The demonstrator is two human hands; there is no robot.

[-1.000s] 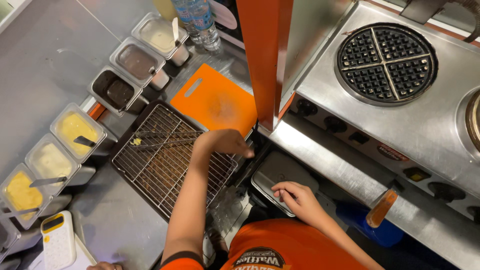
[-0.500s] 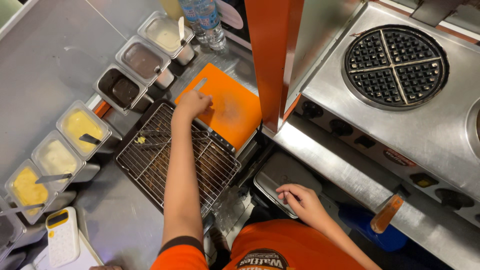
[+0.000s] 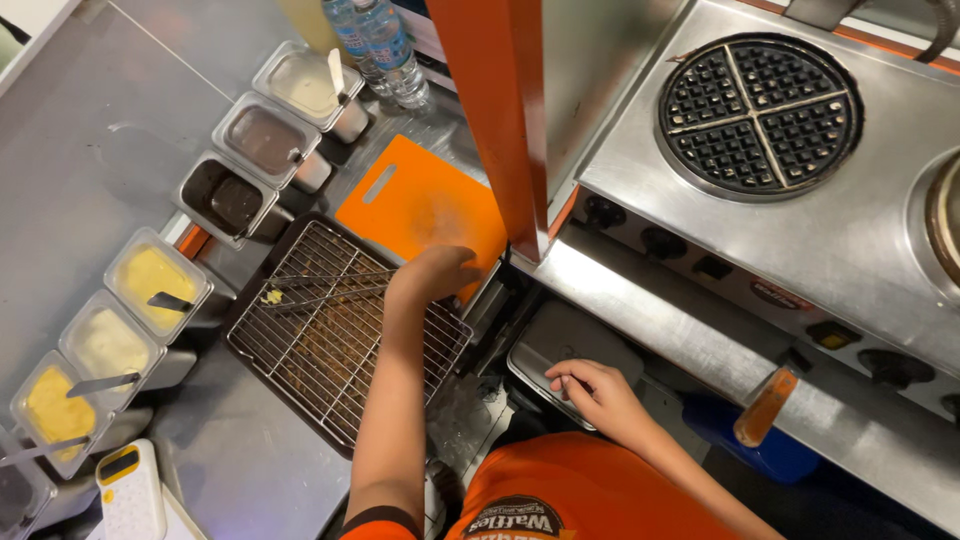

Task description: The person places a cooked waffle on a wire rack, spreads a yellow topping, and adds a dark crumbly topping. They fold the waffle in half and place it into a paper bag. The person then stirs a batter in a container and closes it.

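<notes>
Head view: my left hand (image 3: 440, 272) sits on the near right corner of the orange cutting board (image 3: 405, 195), just where the board meets the wire rack (image 3: 340, 335). I see it from the back with the fingers curled under, so I cannot tell whether it is clenched on something or only pressing on the board. My right hand (image 3: 592, 392) lies lower down on a steel tray (image 3: 565, 335) tucked under the counter edge. Its fingers are bent at the tray's rim, and I cannot tell whether they clasp it or merely touch it.

I judge the step in hand to be work at the board's corner, with the other hand steadying the tray. Any move of the left hand calls for a low, short path, I think. The orange post (image 3: 500, 120) stands just to its right, and the tongs (image 3: 320, 290) lie across the rack just to its left.

The board's far end is bare and offers room. Left of the rack, the sauce tubs (image 3: 230, 195) line up close to its edge, their spoon handles sticking out towards it. Two bottles (image 3: 385, 45) stand beyond the board. The waffle iron (image 3: 765, 115) is well apart on the far right, past the post.
</notes>
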